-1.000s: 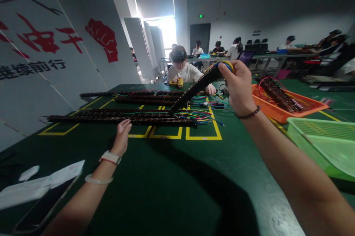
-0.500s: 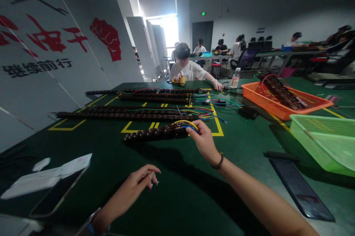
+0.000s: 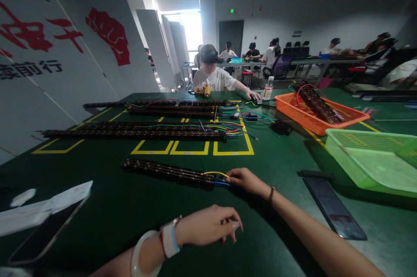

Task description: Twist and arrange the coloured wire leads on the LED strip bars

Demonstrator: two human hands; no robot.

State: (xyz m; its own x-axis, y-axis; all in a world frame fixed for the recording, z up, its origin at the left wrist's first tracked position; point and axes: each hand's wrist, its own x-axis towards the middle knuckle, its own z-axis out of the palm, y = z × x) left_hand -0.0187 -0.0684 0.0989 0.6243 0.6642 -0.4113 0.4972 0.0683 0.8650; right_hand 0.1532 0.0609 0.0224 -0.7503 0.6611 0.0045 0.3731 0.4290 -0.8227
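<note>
A short dark bundle of wrapped cables point(image 3: 167, 173), with shiny bands along it, lies aslant on the green table in front of me. Yellow and blue wires point(image 3: 219, 178) come out of its right end. My right hand point(image 3: 246, 180) pinches those wires near their tips, which its fingers hide. Below and nearer to me, my left hand point(image 3: 213, 226) hovers over the table, fingers loosely bent and apart, with nothing visible in them. Beyond the bundle, several longer dark cable bundles point(image 3: 140, 132) lie across yellow tape outlines point(image 3: 192, 153), their coloured wire ends pointing right.
To the right stand an orange basket point(image 3: 321, 130) with a cable bundle in it and a green basket point(image 3: 361, 173). A black phone point(image 3: 334, 207) lies at right; another phone point(image 3: 48, 229) and white paper point(image 3: 70, 196) at left. Across the table a person point(image 3: 213, 79) reaches toward a bottle point(image 3: 268, 89).
My right hand has lowered the short bundle toward me, from raised above the table to lying on it. My left hand has moved right, toward the wire end. The view has shifted right.
</note>
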